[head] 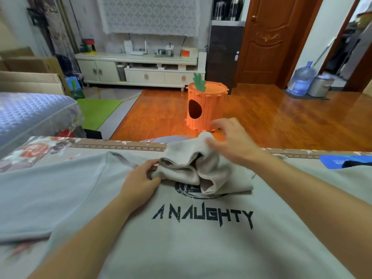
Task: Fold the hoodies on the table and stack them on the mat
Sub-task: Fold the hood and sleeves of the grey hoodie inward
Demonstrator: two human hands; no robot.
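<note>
Pale grey hoodie (201, 238) lies spread flat across the counter (40, 150), chest print "A NAUGHTY" facing up. Its hood (193, 168) is bunched in loose folds at the collar, partly covering the round graphic above the lettering. One sleeve (50, 198) stretches out flat toward the left.

Left hand (141, 182): resting on the hoodie at the hood's left edge, fingers (152, 165) curled, pinching the hood fabric against the thumb.

Right hand (233, 139): above the hood's far right side, fingers spread and loosely bent; the thumb touches the raised top fold of the hood. Whether the other fingers touch cloth, cannot tell; the hand is blurred.

Blue mat (342, 161) at the counter's far right edge, a dark item on it.

Beyond the counter: orange carrot-shaped bin (205, 105) on the wood floor (271, 121), water jug (301, 79) by the door.
</note>
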